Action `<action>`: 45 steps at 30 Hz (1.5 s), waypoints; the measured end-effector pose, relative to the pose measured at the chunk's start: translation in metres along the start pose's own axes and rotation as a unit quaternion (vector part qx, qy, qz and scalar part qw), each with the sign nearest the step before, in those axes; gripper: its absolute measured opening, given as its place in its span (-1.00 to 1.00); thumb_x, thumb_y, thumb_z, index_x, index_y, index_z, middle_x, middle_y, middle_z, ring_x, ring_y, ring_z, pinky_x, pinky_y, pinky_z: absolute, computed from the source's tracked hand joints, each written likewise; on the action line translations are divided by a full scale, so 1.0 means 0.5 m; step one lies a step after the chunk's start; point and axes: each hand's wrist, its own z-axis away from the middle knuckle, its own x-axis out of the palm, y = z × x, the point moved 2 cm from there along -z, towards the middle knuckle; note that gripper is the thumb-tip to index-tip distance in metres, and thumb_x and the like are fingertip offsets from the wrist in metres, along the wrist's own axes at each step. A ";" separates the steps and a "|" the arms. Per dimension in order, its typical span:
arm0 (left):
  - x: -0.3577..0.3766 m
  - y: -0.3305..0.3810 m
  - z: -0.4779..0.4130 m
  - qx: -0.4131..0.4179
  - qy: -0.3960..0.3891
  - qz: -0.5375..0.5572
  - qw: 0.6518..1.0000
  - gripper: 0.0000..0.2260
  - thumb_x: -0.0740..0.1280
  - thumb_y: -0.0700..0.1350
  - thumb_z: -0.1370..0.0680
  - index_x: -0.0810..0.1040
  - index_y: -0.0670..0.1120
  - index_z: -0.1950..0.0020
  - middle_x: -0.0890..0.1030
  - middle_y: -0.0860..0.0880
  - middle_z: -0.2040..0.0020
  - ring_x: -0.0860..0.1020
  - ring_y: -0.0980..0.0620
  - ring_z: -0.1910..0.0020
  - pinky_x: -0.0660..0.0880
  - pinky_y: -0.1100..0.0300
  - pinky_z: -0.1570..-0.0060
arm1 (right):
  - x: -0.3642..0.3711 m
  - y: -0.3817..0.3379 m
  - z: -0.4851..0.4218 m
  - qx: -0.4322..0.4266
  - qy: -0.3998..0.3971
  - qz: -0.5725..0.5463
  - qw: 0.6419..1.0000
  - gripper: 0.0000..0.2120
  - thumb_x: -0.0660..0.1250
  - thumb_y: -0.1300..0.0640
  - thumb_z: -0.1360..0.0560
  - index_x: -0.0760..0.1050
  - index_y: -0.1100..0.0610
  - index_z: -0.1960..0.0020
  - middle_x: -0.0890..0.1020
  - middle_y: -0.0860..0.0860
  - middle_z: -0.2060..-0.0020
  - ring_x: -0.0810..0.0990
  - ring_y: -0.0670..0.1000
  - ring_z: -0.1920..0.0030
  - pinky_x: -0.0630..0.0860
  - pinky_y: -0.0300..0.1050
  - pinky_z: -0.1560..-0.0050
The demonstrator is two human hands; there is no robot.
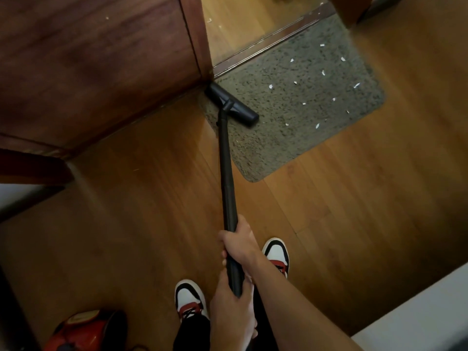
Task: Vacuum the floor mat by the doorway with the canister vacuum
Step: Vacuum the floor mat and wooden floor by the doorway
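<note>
Subject: grey shag rectangular floor mat (316,122) lying against the doorway threshold. The black bar-shaped floor nozzle (238,107) sits flat on the mat's left far corner, one end tucked at the foot of the dark wooden door (101,59). That placement suggests a start at the edge, to be worked across. Its long axis lies crosswise to the black straight wand (226,168), angled toward the mat's middle. The wand points from the person up to that corner, crossing the mat's left border. The right hand (239,245) wraps the wand higher, for steering. The left hand (231,310) appears clenched round its lower end, fingers partly hidden. White paper scraps (271,86) litter the mat right of the nozzle, uncollected. The red canister vacuum (83,330) stands well clear of the mat, behind the person's left.
</note>
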 end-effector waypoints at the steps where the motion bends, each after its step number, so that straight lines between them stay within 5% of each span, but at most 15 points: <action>1: 0.006 0.003 0.001 0.004 0.004 -0.005 1.000 -0.57 0.31 0.07 -0.62 0.37 0.12 -0.48 0.66 0.00 0.19 0.61 0.02 0.39 0.59 0.07 0.29 | -0.005 0.000 -0.001 -0.001 -0.002 -0.005 1.000 -0.70 0.32 0.20 -0.54 0.34 -0.02 -0.20 0.52 0.09 0.26 0.52 -0.02 0.48 0.54 -0.09 0.42; 4: 0.017 0.009 0.006 0.013 0.016 -0.006 1.000 -0.53 0.32 0.02 -0.62 0.33 0.06 -0.53 0.55 0.20 0.11 0.55 0.08 0.14 0.48 0.15 0.05 | -0.016 0.001 0.000 -0.003 -0.011 -0.012 1.000 -0.73 0.32 0.20 -0.54 0.35 -0.03 -0.16 0.53 0.10 0.26 0.52 -0.03 0.48 0.53 -0.10 0.44; 10: 0.034 0.004 0.005 0.020 0.025 0.008 0.999 -0.55 0.37 -0.11 -0.60 0.40 -0.01 -0.49 0.49 0.25 0.14 0.44 0.32 0.20 0.32 0.47 0.27 | -0.029 0.000 0.001 -0.010 -0.018 -0.015 1.000 -0.73 0.32 0.21 -0.55 0.37 -0.02 -0.17 0.53 0.11 0.23 0.53 -0.03 0.46 0.53 -0.10 0.44; 17: 0.055 0.002 0.018 0.012 0.038 -0.007 0.999 -0.48 0.45 -0.17 -0.54 0.41 -0.05 -0.49 0.48 0.20 0.13 0.45 0.13 0.07 0.31 0.31 -0.02 | -0.048 0.007 0.018 -0.001 -0.017 -0.008 1.000 -0.70 0.34 0.18 -0.56 0.34 -0.04 -0.20 0.54 0.13 0.19 0.54 -0.02 0.44 0.55 -0.10 0.42; 21: 0.039 0.011 0.022 0.007 0.018 0.013 1.000 -0.55 0.40 -0.06 -0.58 0.43 0.00 -0.47 0.58 0.10 0.10 0.54 0.15 0.18 0.42 0.29 0.17 | -0.044 0.002 0.022 -0.001 -0.011 -0.015 1.000 -0.69 0.32 0.20 -0.55 0.35 -0.02 -0.23 0.54 0.13 0.23 0.54 -0.02 0.45 0.54 -0.10 0.43; 26: 0.005 0.004 0.023 0.008 -0.021 0.031 0.999 -0.86 0.29 0.01 -0.64 0.43 0.23 -0.15 0.63 -0.20 0.25 0.49 0.02 0.59 0.44 0.17 0.56 | -0.017 0.001 0.025 0.003 -0.003 -0.029 1.000 -0.69 0.32 0.22 -0.54 0.35 0.01 -0.23 0.52 0.12 0.22 0.53 0.00 0.43 0.54 -0.10 0.43; 38: -0.080 -0.057 -0.009 0.037 -0.057 -0.008 0.998 -0.70 0.32 0.09 -0.61 0.48 0.03 -0.30 0.61 -0.12 0.29 0.54 0.05 0.53 0.50 0.17 0.53 | 0.072 0.036 0.022 0.001 0.039 -0.041 0.998 -0.61 0.32 0.23 -0.53 0.33 0.06 -0.31 0.53 0.11 0.28 0.52 0.00 0.48 0.57 -0.06 0.39; 45: -0.129 -0.105 -0.012 0.067 -0.078 -0.038 0.994 -0.79 0.32 0.01 -0.62 0.49 0.06 -0.25 0.64 -0.09 0.25 0.55 0.08 0.53 0.54 0.14 0.51 | 0.116 0.081 0.036 -0.003 0.053 -0.061 0.997 -0.61 0.33 0.23 -0.53 0.32 0.04 -0.30 0.53 0.10 0.30 0.51 -0.02 0.48 0.56 -0.05 0.37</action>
